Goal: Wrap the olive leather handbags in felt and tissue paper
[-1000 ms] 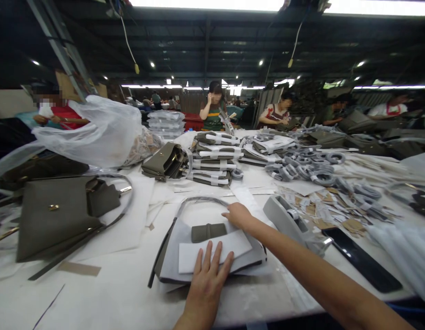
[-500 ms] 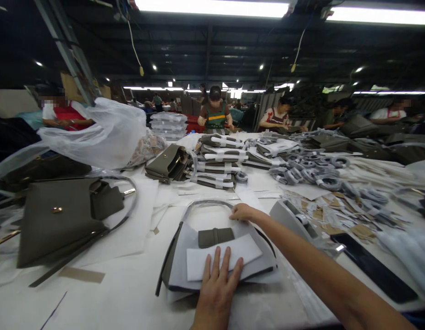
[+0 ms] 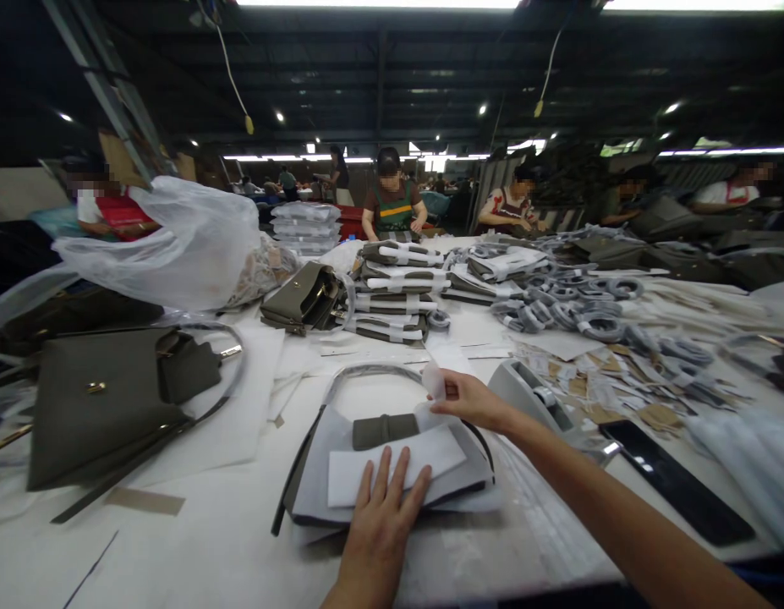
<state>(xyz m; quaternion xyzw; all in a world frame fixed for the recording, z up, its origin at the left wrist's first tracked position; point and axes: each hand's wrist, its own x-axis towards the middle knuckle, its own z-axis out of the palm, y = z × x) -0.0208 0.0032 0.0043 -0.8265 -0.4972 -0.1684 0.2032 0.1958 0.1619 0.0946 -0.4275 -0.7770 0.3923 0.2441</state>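
Note:
An olive-grey handbag [image 3: 294, 486] lies on the table in front of me, largely covered by thin translucent wrapping paper [image 3: 328, 436]. Its wrapped handle [image 3: 366, 370] arches away from me. On top are a small olive flap or tab [image 3: 384, 430] and a folded white padding sheet [image 3: 347, 478]. My left hand [image 3: 382, 529] rests flat on that sheet, fingers spread. At the handle's right end, my right hand [image 3: 464, 397] pinches a translucent strip of wrapping [image 3: 433, 382], its thumb and fingers closed on it.
Another olive handbag [image 3: 100, 406] lies to the left. Wrapped bags [image 3: 397, 303] are stacked at the back. A grey tape dispenser [image 3: 524, 393], a black phone [image 3: 677, 482], coiled wrapped straps [image 3: 600, 326] and loose tags [image 3: 588, 381] lie on the right. Co-workers [image 3: 393, 207] sit beyond the table.
My right hand has moved slightly right of the handle, with a translucent strip now lifted in its fingers. My left hand stays flat on the white sheet. The view has shifted a little.

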